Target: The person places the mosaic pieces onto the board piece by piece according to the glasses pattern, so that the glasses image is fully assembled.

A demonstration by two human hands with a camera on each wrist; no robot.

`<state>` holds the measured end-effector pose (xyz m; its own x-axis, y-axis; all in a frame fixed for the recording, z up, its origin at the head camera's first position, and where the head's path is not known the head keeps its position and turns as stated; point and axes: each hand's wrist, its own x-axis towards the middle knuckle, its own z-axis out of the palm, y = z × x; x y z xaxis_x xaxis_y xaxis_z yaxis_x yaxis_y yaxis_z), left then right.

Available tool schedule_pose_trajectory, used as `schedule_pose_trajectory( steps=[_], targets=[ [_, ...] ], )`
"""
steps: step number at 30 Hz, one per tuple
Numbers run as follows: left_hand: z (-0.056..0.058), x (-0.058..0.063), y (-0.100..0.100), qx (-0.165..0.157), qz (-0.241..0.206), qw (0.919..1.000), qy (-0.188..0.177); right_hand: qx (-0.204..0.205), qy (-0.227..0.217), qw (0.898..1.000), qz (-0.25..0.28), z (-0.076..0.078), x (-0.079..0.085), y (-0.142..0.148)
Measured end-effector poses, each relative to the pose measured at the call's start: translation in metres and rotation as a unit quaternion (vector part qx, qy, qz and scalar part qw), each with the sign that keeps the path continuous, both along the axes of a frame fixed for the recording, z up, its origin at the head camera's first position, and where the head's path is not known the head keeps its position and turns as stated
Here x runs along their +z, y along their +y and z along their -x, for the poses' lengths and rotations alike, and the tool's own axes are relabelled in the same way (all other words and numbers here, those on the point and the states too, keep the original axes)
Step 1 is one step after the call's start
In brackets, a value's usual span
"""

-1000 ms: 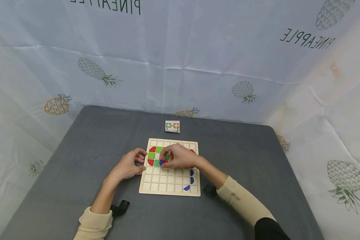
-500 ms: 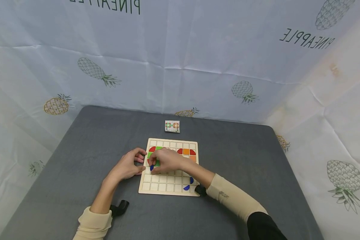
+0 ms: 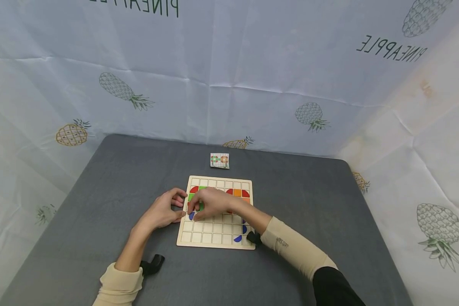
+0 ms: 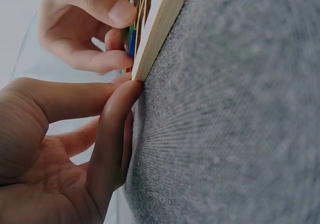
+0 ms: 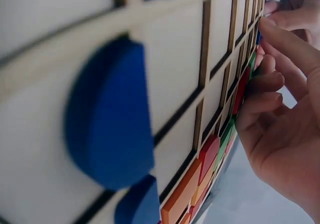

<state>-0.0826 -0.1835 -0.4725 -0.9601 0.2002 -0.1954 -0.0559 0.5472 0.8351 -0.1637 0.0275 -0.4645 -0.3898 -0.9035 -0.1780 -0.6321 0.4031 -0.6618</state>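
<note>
My left hand (image 3: 164, 210) grips the left edge of a wooden grid board (image 3: 217, 239), thumb and fingers against its rim. Above the board's left column, my right hand (image 3: 213, 201) holds a blue half-circle piece (image 3: 191, 216) between thumb and fingers, low over a cell. In the left wrist view, that blue piece (image 4: 132, 43) stands between the right hand's fingertips at the board surface. Red and green pieces show partly under the right hand. Other blue half-circle pieces (image 3: 244, 229) lie at the board's lower right; one (image 5: 110, 114) looms large in the right wrist view.
Red and orange pieces (image 3: 237, 193) sit in the board's upper right cells. A small printed pattern card (image 3: 219, 160) lies behind the board on the dark grey table (image 3: 290, 199). A pineapple-print cloth (image 3: 252, 55) hangs beyond the table's back edge.
My right hand has moved left across the board with a blue piece, then lowered it to the left column. My left hand has stayed at the board's edge.
</note>
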Motion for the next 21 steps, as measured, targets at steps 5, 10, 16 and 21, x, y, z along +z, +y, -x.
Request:
schedule_pose_trajectory(
  steps=[5, 10, 16, 21],
  targets=[
    [0.0006, -0.0012, -0.0001, 0.001, -0.001, 1.0000, -0.003, 0.014, -0.031, 0.999, 0.000, 0.0049, 0.0020, 0.0006],
    [0.0005, -0.0013, -0.0001, 0.001, -0.001, 1.0000, 0.000, 0.025, -0.028, 0.999, 0.005, 0.0082, 0.0023, 0.0006],
    [-0.0002, -0.0005, 0.0002, 0.002, -0.002, 1.0000, -0.001, 0.032, -0.007, 0.999, 0.010, 0.0106, 0.0008, -0.0010],
    [-0.0005, 0.0001, 0.0008, 0.003, -0.001, 1.0000, -0.002, 0.037, -0.009, 0.999, -0.003, 0.0083, 0.0029, -0.0006]
  ],
)
